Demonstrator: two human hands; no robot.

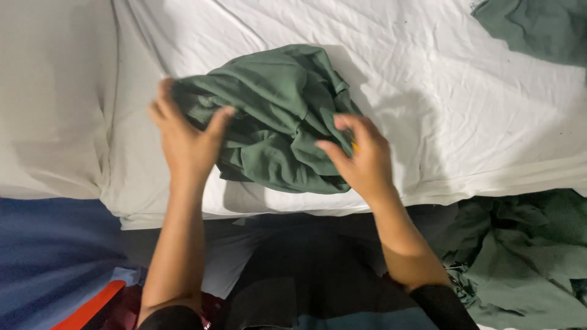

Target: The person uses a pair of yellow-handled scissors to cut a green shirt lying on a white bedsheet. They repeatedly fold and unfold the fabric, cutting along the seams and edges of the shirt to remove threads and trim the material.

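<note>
A crumpled dark green garment (278, 113) lies bunched on a white sheet (440, 79) near the bed's front edge. My left hand (183, 137) grips the garment's left side, thumb and fingers pinching the cloth. At the lower right of the bundle, my right hand (361, 156) has its fingers closed on a fold. Both forearms reach up from the bottom of the view.
A heap of more green cloth (526, 256) lies at the lower right beside the bed. Another green piece (538, 27) sits at the top right corner. A blue cover (43, 256) with a red-orange strip (92, 305) is at the lower left.
</note>
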